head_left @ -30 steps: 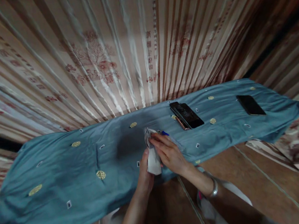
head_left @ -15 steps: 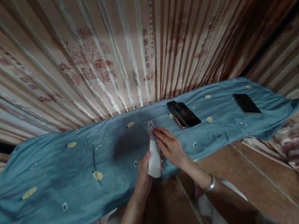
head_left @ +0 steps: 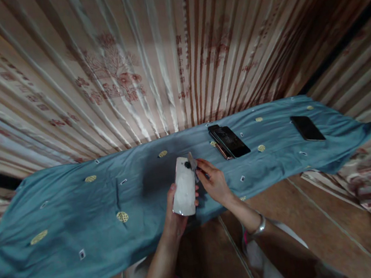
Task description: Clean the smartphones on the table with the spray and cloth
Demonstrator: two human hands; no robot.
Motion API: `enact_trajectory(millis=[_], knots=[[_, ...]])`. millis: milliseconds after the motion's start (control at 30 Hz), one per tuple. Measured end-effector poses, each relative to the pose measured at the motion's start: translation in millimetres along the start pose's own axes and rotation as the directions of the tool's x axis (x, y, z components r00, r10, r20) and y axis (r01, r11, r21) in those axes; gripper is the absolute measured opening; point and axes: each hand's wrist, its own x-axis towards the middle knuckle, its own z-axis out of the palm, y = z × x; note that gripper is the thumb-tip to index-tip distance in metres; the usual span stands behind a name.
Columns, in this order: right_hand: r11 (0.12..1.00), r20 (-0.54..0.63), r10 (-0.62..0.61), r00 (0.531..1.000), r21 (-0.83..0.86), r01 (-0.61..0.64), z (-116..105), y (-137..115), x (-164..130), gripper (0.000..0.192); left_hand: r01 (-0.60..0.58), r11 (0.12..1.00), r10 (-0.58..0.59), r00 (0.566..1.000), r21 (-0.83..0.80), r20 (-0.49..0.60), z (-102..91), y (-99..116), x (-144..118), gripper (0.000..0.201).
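My left hand (head_left: 174,209) grips a white phone (head_left: 183,186) from below, its back with a dark camera lens facing me. My right hand (head_left: 214,182) pinches a small grey cloth (head_left: 191,160) against the phone's top right edge; something blue shows faintly under its fingers. Both hands hover over the near edge of a blue patterned cloth (head_left: 77,211) covering a long table.
Two dark phones (head_left: 229,141) lie stacked on the blue cloth just right of my hands, and another black phone (head_left: 306,128) lies farther right. Striped printed curtains (head_left: 127,73) hang behind the table. Wooden floor (head_left: 324,229) and my knees are below.
The grey cloth that covered the phone has come off its back, which now faces me bare. My right hand has drawn the cloth to the phone's upper right edge.
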Motion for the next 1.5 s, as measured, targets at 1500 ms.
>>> enact_trajectory(millis=[1500], knots=[[0.939, 0.082, -0.31, 0.947, -0.132, 0.319, 11, -19, -19, 0.039, -0.122, 0.988, 0.134, 0.981, 0.09, -0.142, -4.1, -9, 10, 0.04]])
